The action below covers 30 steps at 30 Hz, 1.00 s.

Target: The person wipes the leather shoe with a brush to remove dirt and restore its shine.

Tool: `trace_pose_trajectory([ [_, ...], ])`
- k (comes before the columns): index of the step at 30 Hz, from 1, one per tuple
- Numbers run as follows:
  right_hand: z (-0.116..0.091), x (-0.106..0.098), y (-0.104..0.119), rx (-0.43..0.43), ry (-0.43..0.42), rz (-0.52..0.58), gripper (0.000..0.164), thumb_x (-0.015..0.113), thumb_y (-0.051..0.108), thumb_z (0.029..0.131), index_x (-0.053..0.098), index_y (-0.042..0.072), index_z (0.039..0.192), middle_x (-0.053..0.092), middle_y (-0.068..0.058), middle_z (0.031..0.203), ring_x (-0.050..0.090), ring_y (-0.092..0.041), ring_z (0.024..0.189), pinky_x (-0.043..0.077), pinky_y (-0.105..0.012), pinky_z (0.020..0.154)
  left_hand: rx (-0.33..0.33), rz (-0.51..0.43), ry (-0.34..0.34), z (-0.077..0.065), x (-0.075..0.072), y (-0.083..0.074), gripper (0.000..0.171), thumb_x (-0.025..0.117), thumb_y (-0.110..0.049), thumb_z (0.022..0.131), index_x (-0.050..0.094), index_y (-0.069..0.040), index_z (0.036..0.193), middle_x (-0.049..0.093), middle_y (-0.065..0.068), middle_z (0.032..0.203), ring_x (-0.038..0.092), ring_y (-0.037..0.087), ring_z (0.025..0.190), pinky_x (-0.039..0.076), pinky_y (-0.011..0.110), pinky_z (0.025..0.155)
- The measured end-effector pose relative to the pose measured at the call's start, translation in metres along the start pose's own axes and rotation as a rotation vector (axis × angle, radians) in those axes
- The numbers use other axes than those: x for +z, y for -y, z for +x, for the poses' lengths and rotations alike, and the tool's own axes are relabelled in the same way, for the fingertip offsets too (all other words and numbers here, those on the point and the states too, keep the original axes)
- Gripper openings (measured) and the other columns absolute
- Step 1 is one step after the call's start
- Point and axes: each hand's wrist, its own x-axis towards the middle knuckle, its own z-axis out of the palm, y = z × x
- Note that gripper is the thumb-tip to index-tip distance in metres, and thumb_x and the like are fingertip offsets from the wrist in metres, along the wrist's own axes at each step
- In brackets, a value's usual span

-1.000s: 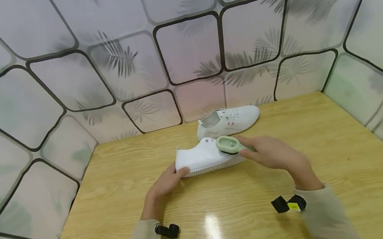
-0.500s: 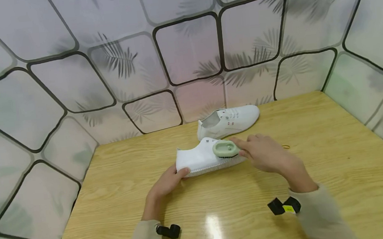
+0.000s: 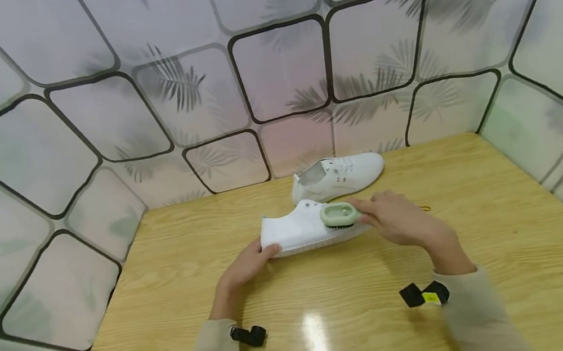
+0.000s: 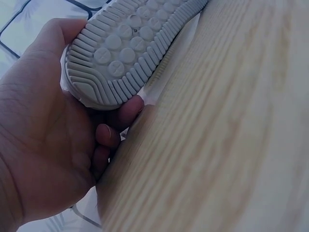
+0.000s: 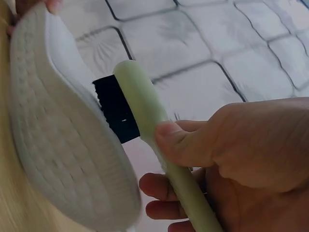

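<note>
Though two shoes (image 3: 292, 231) (image 3: 360, 172), left hand (image 3: 246, 265) round one only, right hand (image 3: 402, 220) round one brush (image 3: 338, 215)

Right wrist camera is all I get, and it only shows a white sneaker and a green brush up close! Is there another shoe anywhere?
Observer: Yes, the head view shows a second shoe, also white, on the table just behind your sneaker.
Operator: Cool! I only see the brush from the side. What's on its back?
Observer: The head view shows an oval hollow in the back of its head.
Operator: And which part of my sneaker is the left hand gripping?
Observer: The heel. The left wrist view shows the hand right there, by the rounded heel end of the sole.
</note>
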Motion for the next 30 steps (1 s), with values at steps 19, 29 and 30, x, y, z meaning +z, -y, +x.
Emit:
trace_pose_trajectory([
  [19, -0.016, -0.007, -0.042, 0.05, 0.024, 0.213, 0.049, 0.049, 0.012, 0.104, 0.038, -0.001, 0.15, 0.062, -0.025, 0.109, 0.059, -0.04, 0.107, 0.043, -0.055, 0.094, 0.016, -0.031, 0.02, 0.001, 0.003, 0.002, 0.059, 0.054, -0.041, 0.101, 0.04, -0.009, 0.148, 0.055, 0.01, 0.135, 0.05, 0.022, 0.12, 0.035, 0.044, 0.106],
  [29, -0.009, -0.002, -0.039, 0.02, 0.045, 0.249, 0.049, 0.047, 0.016, 0.105, 0.037, 0.0, 0.15, 0.056, -0.028, 0.13, 0.052, -0.043, 0.121, 0.04, -0.059, 0.099, 0.036, -0.026, 0.023, 0.0, 0.0, 0.003, 0.055, 0.056, -0.037, 0.101, 0.042, -0.007, 0.145, 0.057, 0.009, 0.128, 0.051, 0.02, 0.113, 0.038, 0.042, 0.102],
  [30, -0.014, -0.004, -0.044, 0.033, 0.054, 0.281, 0.049, 0.047, 0.014, 0.105, 0.036, -0.002, 0.151, 0.051, -0.03, 0.139, 0.047, -0.046, 0.129, 0.037, -0.061, 0.103, 0.038, -0.025, 0.028, 0.0, 0.0, 0.004, 0.055, 0.056, -0.037, 0.101, 0.042, -0.007, 0.145, 0.057, 0.01, 0.128, 0.051, 0.02, 0.113, 0.038, 0.042, 0.102],
])
